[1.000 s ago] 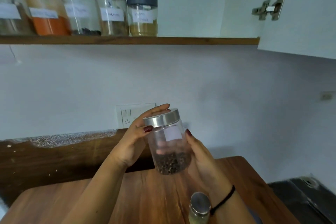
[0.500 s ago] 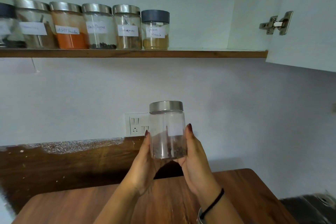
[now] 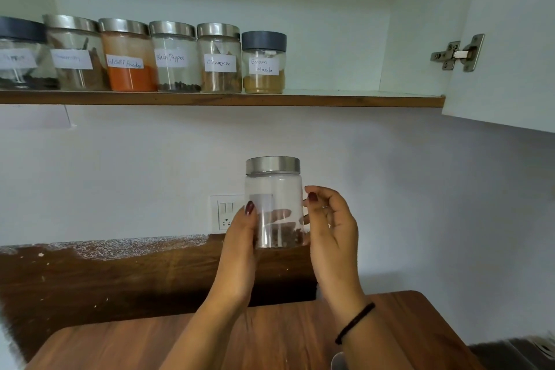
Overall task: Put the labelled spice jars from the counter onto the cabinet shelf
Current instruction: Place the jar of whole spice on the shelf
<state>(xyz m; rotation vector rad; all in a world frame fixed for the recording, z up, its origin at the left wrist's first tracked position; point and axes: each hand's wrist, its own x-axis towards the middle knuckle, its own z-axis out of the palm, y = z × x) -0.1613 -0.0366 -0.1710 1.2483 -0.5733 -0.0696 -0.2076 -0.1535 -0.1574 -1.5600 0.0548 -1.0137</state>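
- The left hand grips a clear glass jar with a silver metal lid from its left side. The thumb lies on the near face, and the fingers wrap behind and show through the glass.
- The right hand is curled against the jar's right side, with thumb and fingertips touching the glass. A black cord wristband circles its wrist.
- The jar is upright in the air, above the brown wooden counter and well below the shelf. Dark brown spice bits lie at its bottom, and its white label faces away from the camera.
- The wood-edged cabinet shelf carries six labelled jars in a close row on its left part:
  - a dark-lidded jar
  - a silver-lidded jar of brown pieces
  - the red chilli powder jar
  - the Black Pepper jar
  - the Cinnamon jar
  - the grey-lidded Garam Masala jar, almost straight above the held one
- A white cabinet door stands open at the right on a metal hinge.
- A white wall socket is partly hidden behind the jar and the left thumb.
- A dark wooden backsplash runs behind the forearms.
- At the bottom edge, beside the right forearm, a rounded silver sliver shows. It is perhaps another lid, but too little is visible to tell.
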